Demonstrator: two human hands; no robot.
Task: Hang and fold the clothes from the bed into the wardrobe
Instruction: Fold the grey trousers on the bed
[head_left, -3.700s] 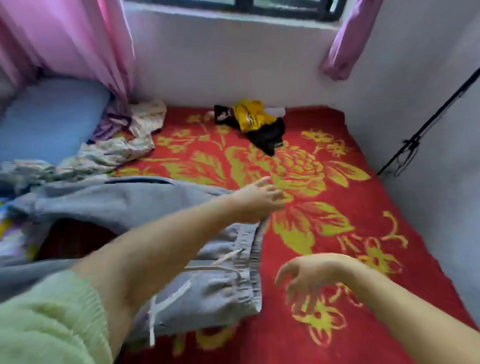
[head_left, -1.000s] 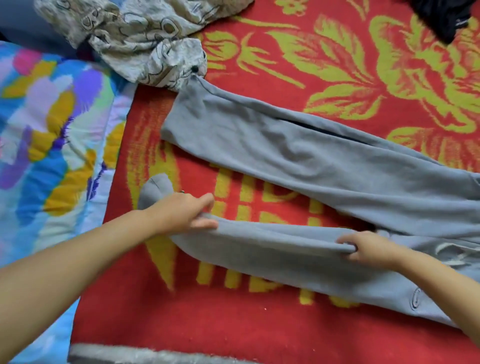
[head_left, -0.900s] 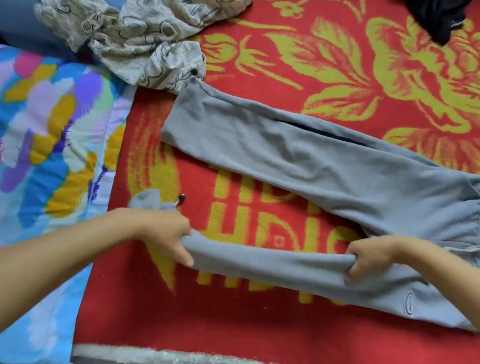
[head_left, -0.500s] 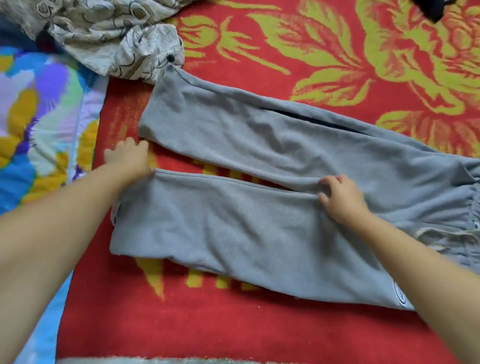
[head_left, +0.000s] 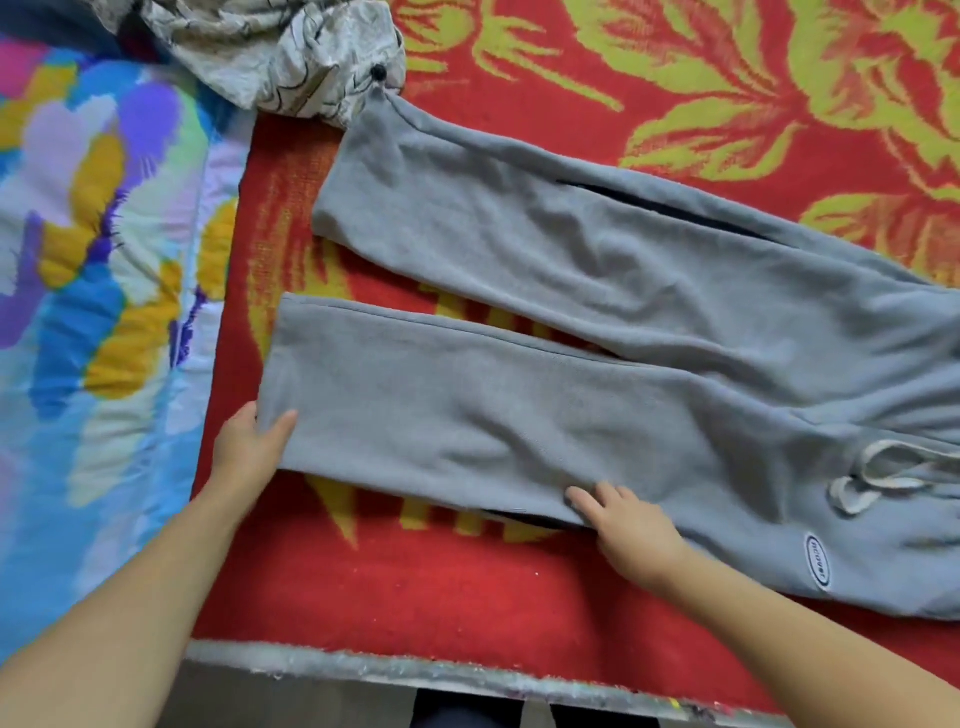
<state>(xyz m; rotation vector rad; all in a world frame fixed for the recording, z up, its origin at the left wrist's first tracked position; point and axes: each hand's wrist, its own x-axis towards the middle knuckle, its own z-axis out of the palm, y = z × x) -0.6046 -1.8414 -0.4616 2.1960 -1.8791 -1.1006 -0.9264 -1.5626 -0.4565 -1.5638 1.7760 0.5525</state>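
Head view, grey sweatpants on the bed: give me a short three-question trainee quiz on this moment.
1. True or false: the grey sweatpants lie spread flat on the red blanket, the two legs side by side.
2. Which hand grips the hem end of the near leg? A) left hand B) right hand
3. Fill in: the patterned garment touches the far leg's ____.

Key: 1 true. 2 A; the right hand rests on that leg's near edge, further toward the waist. 3 hem.
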